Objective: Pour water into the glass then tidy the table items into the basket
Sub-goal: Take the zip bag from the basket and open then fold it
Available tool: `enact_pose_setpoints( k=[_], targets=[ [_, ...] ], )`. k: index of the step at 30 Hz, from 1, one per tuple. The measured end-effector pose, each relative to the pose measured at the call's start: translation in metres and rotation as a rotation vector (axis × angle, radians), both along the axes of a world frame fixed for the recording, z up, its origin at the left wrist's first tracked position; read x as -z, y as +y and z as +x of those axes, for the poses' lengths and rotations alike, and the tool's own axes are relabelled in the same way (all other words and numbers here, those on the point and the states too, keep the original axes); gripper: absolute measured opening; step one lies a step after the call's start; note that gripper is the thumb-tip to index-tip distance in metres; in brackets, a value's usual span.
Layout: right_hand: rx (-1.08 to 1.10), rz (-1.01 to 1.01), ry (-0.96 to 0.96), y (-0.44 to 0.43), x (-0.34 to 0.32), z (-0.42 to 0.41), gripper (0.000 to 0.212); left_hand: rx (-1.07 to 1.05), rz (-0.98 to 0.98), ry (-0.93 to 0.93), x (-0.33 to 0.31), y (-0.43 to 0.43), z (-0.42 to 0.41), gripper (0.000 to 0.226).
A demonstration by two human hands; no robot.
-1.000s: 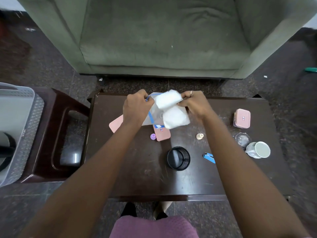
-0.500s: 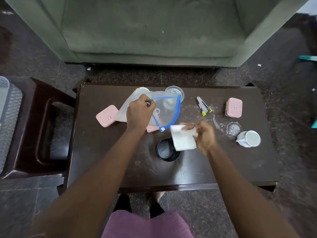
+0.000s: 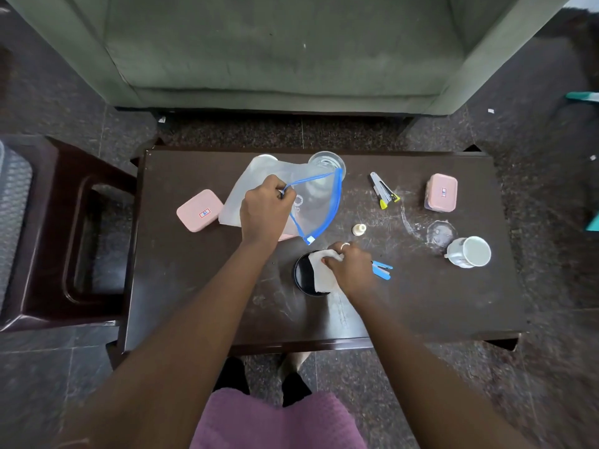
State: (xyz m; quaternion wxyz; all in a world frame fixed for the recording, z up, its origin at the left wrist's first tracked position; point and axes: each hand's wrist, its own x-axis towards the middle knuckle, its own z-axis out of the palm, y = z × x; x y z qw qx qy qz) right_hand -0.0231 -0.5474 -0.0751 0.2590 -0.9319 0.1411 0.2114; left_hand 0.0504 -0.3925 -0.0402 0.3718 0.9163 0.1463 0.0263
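Note:
My left hand (image 3: 264, 210) pinches the blue zip edge of a clear plastic bag (image 3: 311, 202) that lies open on the dark table (image 3: 194, 286). A glass (image 3: 326, 161) stands behind the bag at the table's far edge. My right hand (image 3: 351, 268) grips a white folded tissue (image 3: 319, 273) over a black mesh cup (image 3: 303, 277). A pink box (image 3: 200, 210) lies left of the bag and another pink box (image 3: 441, 192) sits at the far right. A white mug (image 3: 470, 252) lies on its side. The grey basket (image 3: 13, 202) shows at the left edge.
A yellow-tipped stapler (image 3: 382, 189), a small cream cap (image 3: 359, 229), a blue clip (image 3: 381, 270) and a clear lid (image 3: 439, 232) lie on the table. A dark stool (image 3: 64, 238) stands left of it, a green sofa (image 3: 285, 50) behind.
My right hand has drawn the white tissue out of the bag and lowered it onto the black mesh cup. The left hand kept its hold on the bag's edge.

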Motion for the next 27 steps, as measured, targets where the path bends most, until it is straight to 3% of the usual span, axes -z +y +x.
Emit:
enact_pose_setpoints(
  k=[7,13,20,27],
  targets=[
    [-0.230,-0.207,0.030,0.022,0.000,-0.014,0.012,0.001,-0.015,-0.006,0.002,0.003,0.000,0.018],
    [-0.322,-0.205,0.167,0.044,0.010,-0.019,0.026,0.020,-0.009,0.022,0.003,0.002,0.000,0.017],
    [-0.199,-0.167,0.247,0.058,0.022,-0.012,0.027,0.043,-0.006,0.039,0.001,0.002,0.002,0.017],
    [-0.023,0.034,0.432,0.057,0.014,0.004,0.019,0.068,-0.008,0.028,0.004,0.005,0.004,0.018]
  ],
)
